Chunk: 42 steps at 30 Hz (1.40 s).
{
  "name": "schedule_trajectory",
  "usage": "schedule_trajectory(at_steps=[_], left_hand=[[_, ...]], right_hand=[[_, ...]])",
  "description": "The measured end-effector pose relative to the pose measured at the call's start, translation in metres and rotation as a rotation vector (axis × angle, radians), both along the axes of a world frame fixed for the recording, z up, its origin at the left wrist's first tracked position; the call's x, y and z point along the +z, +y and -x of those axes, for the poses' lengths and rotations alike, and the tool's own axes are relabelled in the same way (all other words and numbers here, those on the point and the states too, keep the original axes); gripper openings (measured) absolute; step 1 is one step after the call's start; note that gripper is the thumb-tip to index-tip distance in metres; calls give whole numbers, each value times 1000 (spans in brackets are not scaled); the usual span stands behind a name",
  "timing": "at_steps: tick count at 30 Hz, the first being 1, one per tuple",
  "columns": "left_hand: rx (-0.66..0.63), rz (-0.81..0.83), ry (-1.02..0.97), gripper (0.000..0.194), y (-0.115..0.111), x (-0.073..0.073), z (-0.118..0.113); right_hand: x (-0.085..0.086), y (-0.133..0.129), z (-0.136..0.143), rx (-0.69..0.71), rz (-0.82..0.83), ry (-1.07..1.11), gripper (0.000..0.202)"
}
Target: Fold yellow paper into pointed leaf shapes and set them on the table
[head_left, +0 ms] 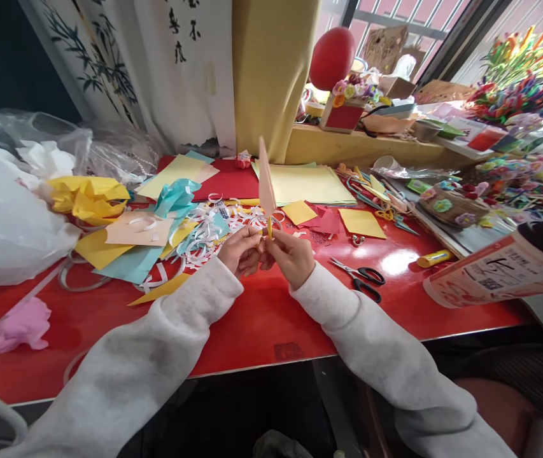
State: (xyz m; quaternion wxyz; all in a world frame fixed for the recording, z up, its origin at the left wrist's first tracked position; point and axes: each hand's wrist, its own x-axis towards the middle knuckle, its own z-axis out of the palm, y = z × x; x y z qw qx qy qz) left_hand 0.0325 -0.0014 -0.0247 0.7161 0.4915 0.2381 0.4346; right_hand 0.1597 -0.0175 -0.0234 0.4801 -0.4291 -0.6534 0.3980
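Note:
Both hands meet above the red table [252, 331], fingers closed around the base of a thin pink paper piece [266, 181] that stands upright, seen nearly edge-on. A small yellow part [270, 226] shows at its lower end, between the fingertips. My left hand [241, 250] pinches from the left side, and my right hand [291, 254] pinches from the right. Black-handled scissors [369, 283] lie just right of my right hand. Curly white paper strips [199, 245] are heaped beyond my left hand.
A paper cup with a black lid [500, 270] and a yellow tube [434, 258] are at the right. Yellow paper squares [363, 223] lie behind the scissors. Coloured sheets [140, 261] and a white plastic bag [8, 216] occupy the left. A pink crumpled paper [20, 324] lies front left.

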Motion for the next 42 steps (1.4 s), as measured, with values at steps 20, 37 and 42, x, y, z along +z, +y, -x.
schedule_trajectory(at_steps=[20,37,42], left_hand=[[559,-763,690,28,3,1,12],[533,-930,634,15,-6,4,11],[532,-1056,647,15,-9,4,9]], right_hand=[[-3,14,-4,203,390,422,26],[13,2,2,-24,370,376,20],[15,1,0,-28,418,404,19]])
